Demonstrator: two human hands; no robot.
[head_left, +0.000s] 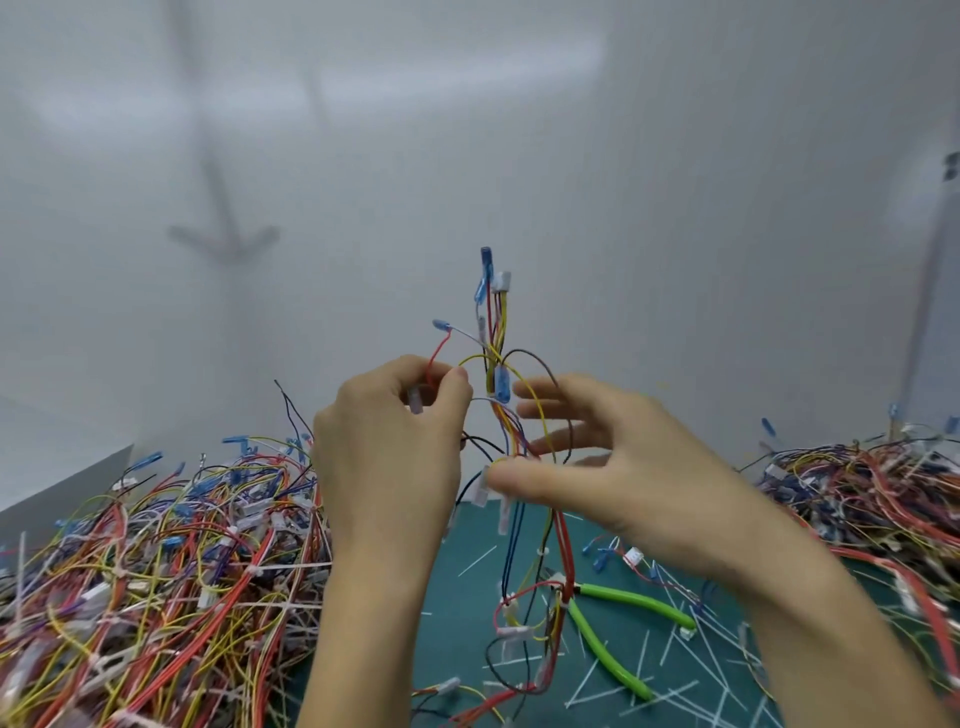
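I'm holding the wire harness (497, 332) upright at frame centre, my left hand (389, 447) pinching its red lead (434, 364), my right hand (613, 478) nipping the bundle with spare fingers splayed. I'm judging it best teased loose gently, not yanked.

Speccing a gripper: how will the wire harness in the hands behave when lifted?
Probably floppy: below the right hand the wire harness hangs slack to the mat, though short ends above stand up. Likely light: fingertip pinches, the left hand included, hold it. Apt to snag: loops and connectors stick out.
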